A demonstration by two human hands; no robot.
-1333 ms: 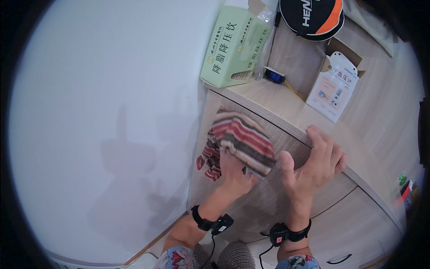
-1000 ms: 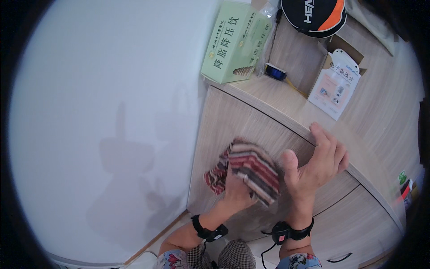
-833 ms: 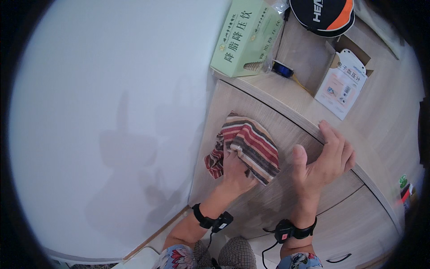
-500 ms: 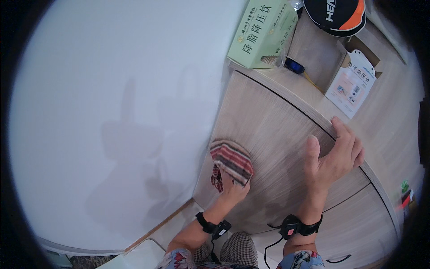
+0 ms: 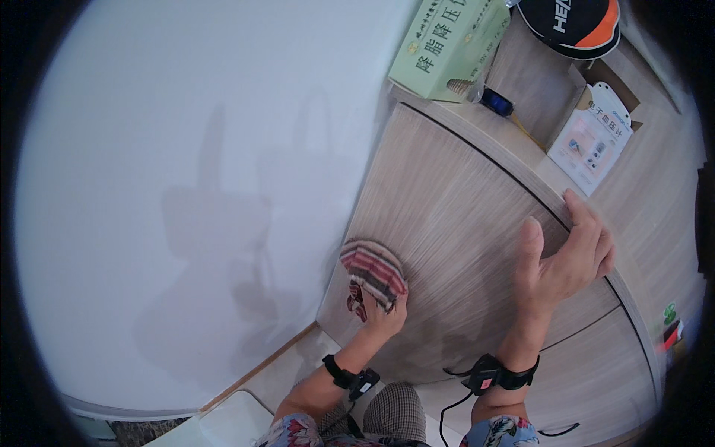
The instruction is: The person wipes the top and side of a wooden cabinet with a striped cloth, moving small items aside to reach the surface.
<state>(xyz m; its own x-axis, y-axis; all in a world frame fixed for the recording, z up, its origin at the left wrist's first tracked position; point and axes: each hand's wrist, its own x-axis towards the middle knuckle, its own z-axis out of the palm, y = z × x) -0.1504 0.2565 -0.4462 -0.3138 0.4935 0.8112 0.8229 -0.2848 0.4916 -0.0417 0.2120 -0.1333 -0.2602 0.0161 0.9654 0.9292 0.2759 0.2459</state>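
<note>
A striped cloth (image 5: pixel 375 270) in red, black and beige is bunched in my left hand (image 5: pixel 384 317), whose fingers are mostly hidden by it. The cloth lies against the wood-grain cabinet front (image 5: pixel 447 216), close to the white wall. At the right, my right hand (image 5: pixel 566 257) is at the rim of the cabinet top with its fingers spread and nothing in them. Its fingertips are near the lower end of a white printed carton (image 5: pixel 592 141). Whether the palm rests on the rim I cannot tell.
On the cabinet top stand a light green box (image 5: pixel 447 52), a small dark device with a screen (image 5: pixel 497 102) and a black and orange round case (image 5: pixel 573 26). The white wall (image 5: pixel 186 149) borders the cabinet on the left. Black straps with small devices (image 5: pixel 488 375) circle my wrists.
My left hand and the cloth have shifted slightly left along the cabinet front. The right hand stays spread at the rim. The whole view has moved a little.
</note>
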